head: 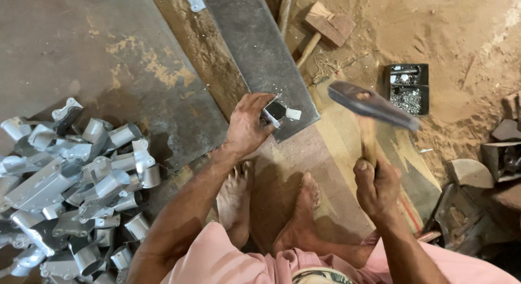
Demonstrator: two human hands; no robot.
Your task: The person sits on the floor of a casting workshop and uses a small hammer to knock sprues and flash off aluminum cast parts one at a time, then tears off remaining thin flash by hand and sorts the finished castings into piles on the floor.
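A small grey metal bracket (pixel 275 111) is pinched by the left hand (pixel 247 126) against a steel bar (pixel 260 56). A hammer (pixel 372 105), blurred, is gripped in the right hand's (pixel 377 189) fist, beside it.

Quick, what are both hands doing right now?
Left hand: closed, holding a small metal piece.
Right hand: closed, gripping a hammer.

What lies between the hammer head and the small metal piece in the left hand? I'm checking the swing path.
In the head view, nothing: only the bare mat shows between the raised hammer and the metal piece pinned by the left hand on the steel bar.
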